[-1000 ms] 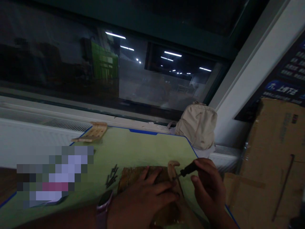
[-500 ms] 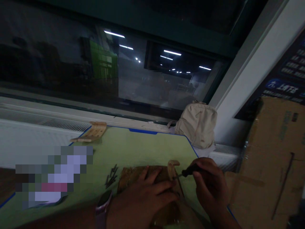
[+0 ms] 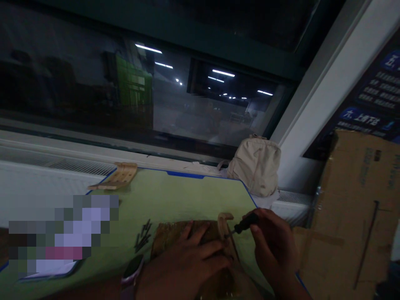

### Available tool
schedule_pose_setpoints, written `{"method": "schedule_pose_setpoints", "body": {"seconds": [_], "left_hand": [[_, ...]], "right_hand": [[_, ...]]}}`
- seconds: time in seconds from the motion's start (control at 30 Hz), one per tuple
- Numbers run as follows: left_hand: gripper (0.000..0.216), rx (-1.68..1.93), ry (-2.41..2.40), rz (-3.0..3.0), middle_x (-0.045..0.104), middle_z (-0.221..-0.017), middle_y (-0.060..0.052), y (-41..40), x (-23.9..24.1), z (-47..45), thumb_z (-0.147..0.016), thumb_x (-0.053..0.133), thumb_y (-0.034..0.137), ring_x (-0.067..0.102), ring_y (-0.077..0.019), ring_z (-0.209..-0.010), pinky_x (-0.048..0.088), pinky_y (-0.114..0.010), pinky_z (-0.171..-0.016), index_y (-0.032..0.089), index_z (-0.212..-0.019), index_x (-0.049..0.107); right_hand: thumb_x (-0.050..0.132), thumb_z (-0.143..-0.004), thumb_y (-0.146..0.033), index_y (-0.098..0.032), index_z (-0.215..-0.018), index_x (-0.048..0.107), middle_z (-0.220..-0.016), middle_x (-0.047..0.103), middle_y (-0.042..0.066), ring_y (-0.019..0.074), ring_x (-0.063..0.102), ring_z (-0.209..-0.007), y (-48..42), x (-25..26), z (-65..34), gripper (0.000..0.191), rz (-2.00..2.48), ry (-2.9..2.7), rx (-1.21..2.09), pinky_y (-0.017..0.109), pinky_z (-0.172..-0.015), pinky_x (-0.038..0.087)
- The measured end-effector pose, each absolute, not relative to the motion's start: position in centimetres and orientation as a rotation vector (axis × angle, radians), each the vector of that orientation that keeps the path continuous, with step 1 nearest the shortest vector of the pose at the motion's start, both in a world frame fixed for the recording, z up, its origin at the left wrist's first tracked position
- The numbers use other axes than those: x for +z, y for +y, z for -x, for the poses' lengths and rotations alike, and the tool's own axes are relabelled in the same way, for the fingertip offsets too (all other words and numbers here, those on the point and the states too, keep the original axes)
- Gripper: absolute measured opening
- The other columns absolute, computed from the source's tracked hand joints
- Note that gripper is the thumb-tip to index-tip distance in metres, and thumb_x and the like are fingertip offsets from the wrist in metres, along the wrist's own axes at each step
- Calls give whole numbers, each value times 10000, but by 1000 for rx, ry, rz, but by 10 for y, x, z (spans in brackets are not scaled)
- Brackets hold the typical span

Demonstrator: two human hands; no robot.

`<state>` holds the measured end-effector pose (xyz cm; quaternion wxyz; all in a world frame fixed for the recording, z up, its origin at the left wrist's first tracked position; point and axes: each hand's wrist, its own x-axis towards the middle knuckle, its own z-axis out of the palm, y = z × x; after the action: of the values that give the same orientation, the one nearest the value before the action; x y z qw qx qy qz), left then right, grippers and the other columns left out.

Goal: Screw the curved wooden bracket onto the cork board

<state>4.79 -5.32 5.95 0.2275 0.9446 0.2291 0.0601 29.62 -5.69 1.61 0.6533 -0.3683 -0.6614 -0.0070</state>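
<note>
My right hand (image 3: 273,246) pinched a screwdriver (image 3: 245,224) pointing left and slightly down at a curved wooden part (image 3: 222,225); my left hand (image 3: 190,260) lay spread on a board (image 3: 165,233), with a cardboard box (image 3: 359,208) off to the right.

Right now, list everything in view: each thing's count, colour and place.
Cutting mat: one, green with blue edge, centre.
Slatted wooden piece: one, tan, far mat edge.
Small metal fasteners: several, dark, on mat.
Rough wooden board: one, brown, on mat.
Curved wooden piece: one, pale, on board.
Black-handled screwdriver: one, black, right hand.
Canvas backpack: one, beige, windowsill.
Cardboard box: one, brown, far right.
Smartwatch: one, lilac strap, left wrist.
Left hand: one, flat on board.
Right hand: one, gripping screwdriver.
</note>
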Motion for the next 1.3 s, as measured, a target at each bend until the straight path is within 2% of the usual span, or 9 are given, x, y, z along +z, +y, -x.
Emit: {"method": "schedule_pose_setpoints", "body": {"seconds": [0.17,0.37,0.57,0.7,0.8,0.93,1.03,1.13,1.3], "left_hand": [[478,161,610,-2605,525,-1617,-63,-53,55,-45,-1063,586,396,267,-462,-1579,184,-801,-1220,292,-1528,548],[657,209,597,-2605,520,-1619,-45,-51,45,-45,-944,746,487,272,-479,-1569,172,-794,-1225,326,-1539,516],[577,247,577,-2618,544,-1599,-48,-51,51,-44,-999,649,529,339,-473,-1537,215,-799,-1211,317,-1523,532],[442,182,621,-2607,572,-1570,-53,-53,56,-46,-1079,539,422,328,-455,-1551,225,-779,-1222,293,-1501,566],[511,202,611,-2613,547,-1595,-43,-53,54,-46,-1029,633,432,308,-456,-1559,206,-782,-1228,306,-1517,545],[671,214,602,-2626,527,-1615,-28,-53,51,-46,-930,760,502,294,-477,-1558,186,-791,-1228,324,-1532,522],[572,146,628,-2633,543,-1599,-41,-53,56,-47,-983,694,425,290,-467,-1565,213,-770,-1235,301,-1520,541],[480,107,640,-2630,553,-1589,-51,-53,62,-48,-1056,577,424,296,-473,-1562,217,-769,-1234,284,-1514,554],[500,99,637,-2625,535,-1606,-40,-54,64,-48,-1031,609,366,292,-479,-1562,216,-775,-1233,292,-1521,542]], "right_hand": [[642,-989,-179,-272,-1179,743,-1036,742,75,203,731,-972,-58,23,-299,235,880,-1616,-149,339,-774,626],[577,-1044,-183,-283,-1246,717,-1164,792,68,191,781,-1075,-57,22,-293,266,824,-1535,142,353,-905,634],[609,-1045,-218,-271,-1170,719,-1073,808,51,167,795,-990,-60,27,-288,175,732,-1496,317,296,-836,654],[717,-965,-163,-290,-1149,681,-965,750,30,161,749,-847,-59,30,-289,226,679,-1476,304,271,-684,637],[778,-907,-133,-290,-1116,675,-912,699,17,156,699,-795,-57,31,-291,281,669,-1486,239,246,-617,602],[654,-1007,-203,-257,-1143,696,-1057,724,75,180,737,-945,-59,30,-291,153,696,-1517,176,292,-744,639],[573,-1040,-157,-265,-1215,678,-1128,760,89,190,772,-1033,-62,27,-290,230,710,-1569,233,320,-831,656],[634,-988,-98,-279,-1212,664,-1072,766,70,193,780,-980,-64,23,-293,289,707,-1599,231,306,-766,663],[667,-905,-7,-291,-1203,663,-1002,690,38,164,704,-898,-61,22,-297,411,722,-1657,97,269,-697,626]]}}
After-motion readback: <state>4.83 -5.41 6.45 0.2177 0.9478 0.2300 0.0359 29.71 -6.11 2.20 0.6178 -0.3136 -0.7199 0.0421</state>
